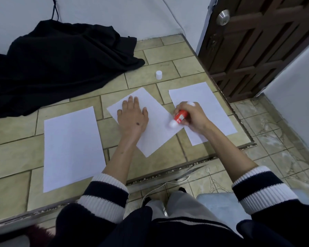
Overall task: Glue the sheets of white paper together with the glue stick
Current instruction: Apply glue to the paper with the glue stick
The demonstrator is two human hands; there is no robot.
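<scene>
From the head camera, looking down: three sheets of white paper lie on the tiled floor (pixel 168 68). The left hand (pixel 132 115) is flat on the middle sheet (pixel 155 134), fingers straight and spread, pinning it down and gripping nothing. The right hand (pixel 191 115) has its fingers curled tight round the glue stick (pixel 179 117), a red tube with its white tip angled down and to the left, at the right-hand corner of that middle sheet. Whether the tip actually touches the paper is hard to call, as it is blurred.

Here is what the next stroke hangs on, as I read it: the middle sheet sits turned like a diamond, its long axis running from upper left to lower right, and the bare paper lies to the left of the tip, between the two hands. The right hand is the one to sweep that way; the left only anchors.

The right sheet (pixel 214 104) lies just beside, partly under the right wrist, and whether its edge touches the middle sheet cannot be seen. The left sheet (pixel 71 148) lies apart, untouched. A white cap (pixel 159 75) stands beyond the sheets, near a black cloth (pixel 61 65)
</scene>
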